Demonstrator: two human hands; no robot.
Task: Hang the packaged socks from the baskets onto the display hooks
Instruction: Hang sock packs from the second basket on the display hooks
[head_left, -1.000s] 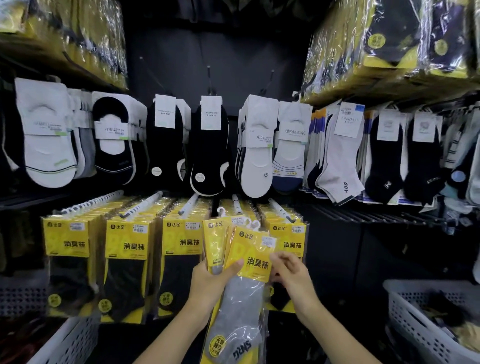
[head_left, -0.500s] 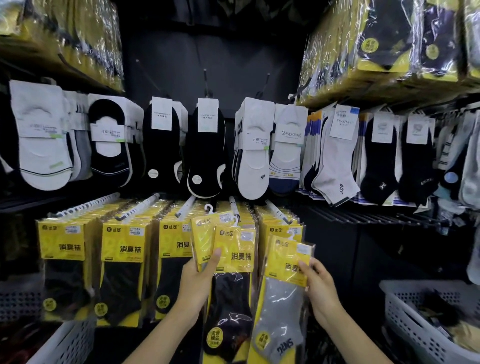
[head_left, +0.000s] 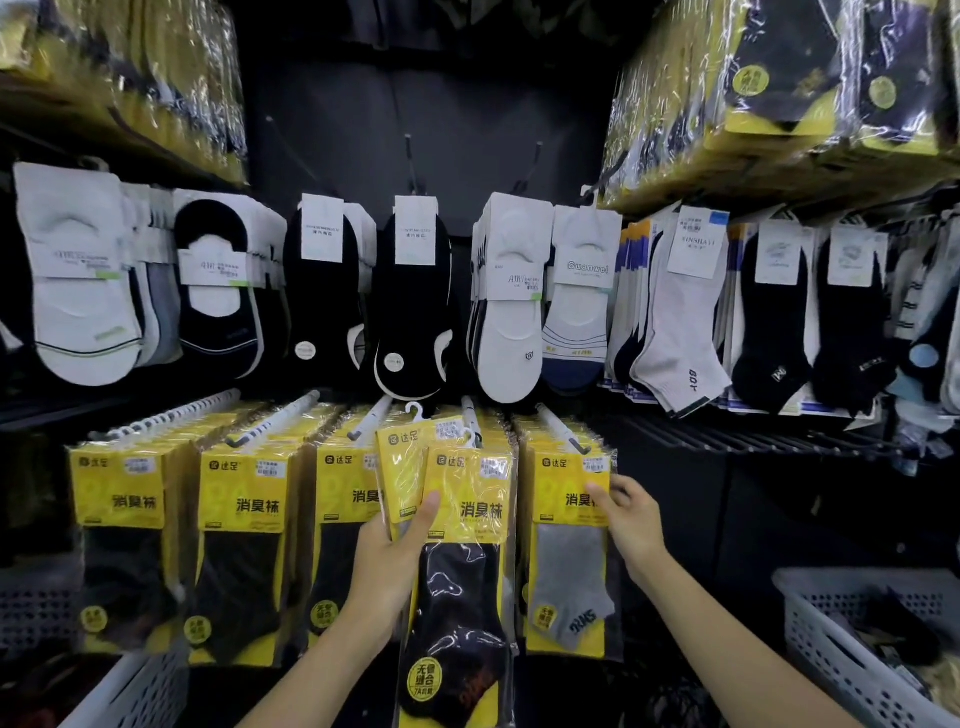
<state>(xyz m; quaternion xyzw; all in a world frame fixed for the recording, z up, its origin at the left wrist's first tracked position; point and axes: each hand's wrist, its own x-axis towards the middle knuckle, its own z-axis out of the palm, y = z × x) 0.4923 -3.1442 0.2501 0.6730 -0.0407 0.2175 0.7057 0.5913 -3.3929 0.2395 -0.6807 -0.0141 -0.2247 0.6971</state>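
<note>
Head view: left hand (head_left: 395, 551) grips two yellow plastic-wrapped sock packs (head_left: 462, 571), black sock foremost, before the middle hooks. Right hand (head_left: 628, 525) pinches the edge of a yellow grey-sock pack (head_left: 566, 571), seemingly already seated on its white display hook (head_left: 558, 431). Next, a held pack's hanger needs threading onto a hook.

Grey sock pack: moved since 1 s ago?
Yes. The grey sock pack went right, from the middle to the front of the rightmost hook; the right hand holds its edge.
</note>
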